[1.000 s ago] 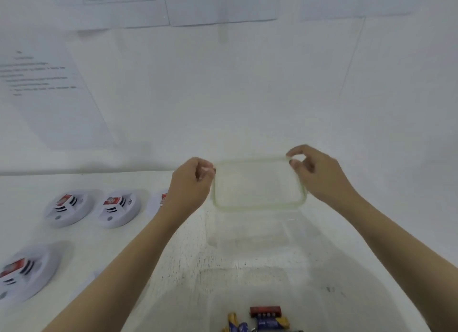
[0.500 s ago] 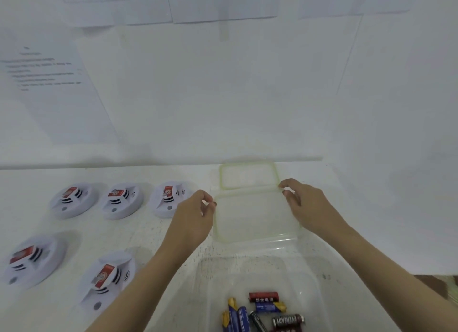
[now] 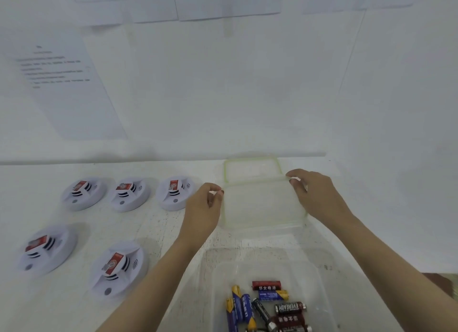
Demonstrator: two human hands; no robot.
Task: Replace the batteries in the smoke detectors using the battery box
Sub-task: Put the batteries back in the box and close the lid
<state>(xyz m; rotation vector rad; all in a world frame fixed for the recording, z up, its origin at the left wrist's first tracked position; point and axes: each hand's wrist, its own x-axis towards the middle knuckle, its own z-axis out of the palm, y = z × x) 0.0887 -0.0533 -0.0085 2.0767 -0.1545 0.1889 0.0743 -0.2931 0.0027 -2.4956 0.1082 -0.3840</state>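
While the fingertips (image 3: pixel 217 191) of the left hand (image 3: pixel 203 214) and those of the right hand (image 3: pixel 314 195) pinch opposite edges of the clear lid (image 3: pixel 262 205), it looks light, thin and a little flexible, best taken by its rim. It sits just beyond the open battery box (image 3: pixel 324 289), apparently resting on another green-rimmed lid (image 3: pixel 251 168), though the clear plastic blurs this. The box holds loose batteries (image 3: pixel 266 304); five smoke detectors (image 3: pixel 119 267) lie left of it.

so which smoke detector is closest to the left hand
The rightmost smoke detector in the back row of three, just left of the left hand. The other two in that row and the front pair lie farther left.
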